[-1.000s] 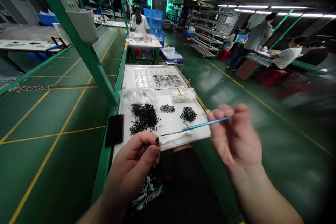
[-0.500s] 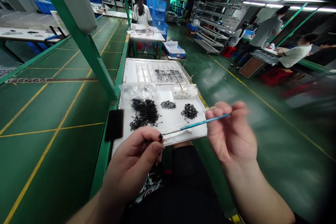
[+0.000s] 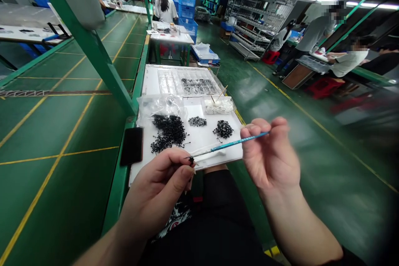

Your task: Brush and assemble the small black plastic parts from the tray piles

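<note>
my left grip (image 3: 157, 193) pinching small black part (image 3: 191, 160), my right grip (image 3: 272, 160) holding thin blue brush (image 3: 230, 144), tip at part, black pile (image 3: 170, 131) on white desk (image 3: 201, 137)

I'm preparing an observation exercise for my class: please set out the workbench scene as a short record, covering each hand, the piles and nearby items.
Left hand: pinches small black part
Right hand: holds thin blue tool, tip at that part
Piles: large black pile; grey pile; small black pile
Behind piles: clear bag; clear box
Left of piles: dark phone
</note>
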Available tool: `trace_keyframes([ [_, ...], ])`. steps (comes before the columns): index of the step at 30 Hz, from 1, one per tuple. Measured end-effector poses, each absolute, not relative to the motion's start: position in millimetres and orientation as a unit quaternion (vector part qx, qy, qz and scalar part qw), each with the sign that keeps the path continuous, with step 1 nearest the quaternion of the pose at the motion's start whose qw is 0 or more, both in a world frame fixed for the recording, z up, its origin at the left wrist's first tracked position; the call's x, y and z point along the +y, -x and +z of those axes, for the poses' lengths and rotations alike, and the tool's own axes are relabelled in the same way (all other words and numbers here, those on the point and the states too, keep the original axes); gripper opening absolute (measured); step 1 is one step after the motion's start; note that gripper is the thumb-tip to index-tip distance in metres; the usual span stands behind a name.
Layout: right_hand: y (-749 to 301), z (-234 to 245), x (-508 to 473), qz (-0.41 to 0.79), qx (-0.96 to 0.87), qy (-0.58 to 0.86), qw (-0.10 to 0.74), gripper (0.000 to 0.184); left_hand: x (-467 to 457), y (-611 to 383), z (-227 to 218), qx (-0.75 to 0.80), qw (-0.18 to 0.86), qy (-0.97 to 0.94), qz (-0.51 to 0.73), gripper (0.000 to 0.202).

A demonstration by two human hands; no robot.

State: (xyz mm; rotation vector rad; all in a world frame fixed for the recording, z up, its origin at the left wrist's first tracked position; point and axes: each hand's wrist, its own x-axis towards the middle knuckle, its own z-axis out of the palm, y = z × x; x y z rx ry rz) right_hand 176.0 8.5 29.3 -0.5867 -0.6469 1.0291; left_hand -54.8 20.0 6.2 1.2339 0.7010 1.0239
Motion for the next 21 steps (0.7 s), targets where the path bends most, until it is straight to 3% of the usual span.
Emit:
trace_keyframes([
  [21, -179, 30, 6, 0.471, -0.287, 0.284, 0.784, 0.019, 12, 50, 15, 0.326, 0.634, -0.531, 0.458, 0.008],
])
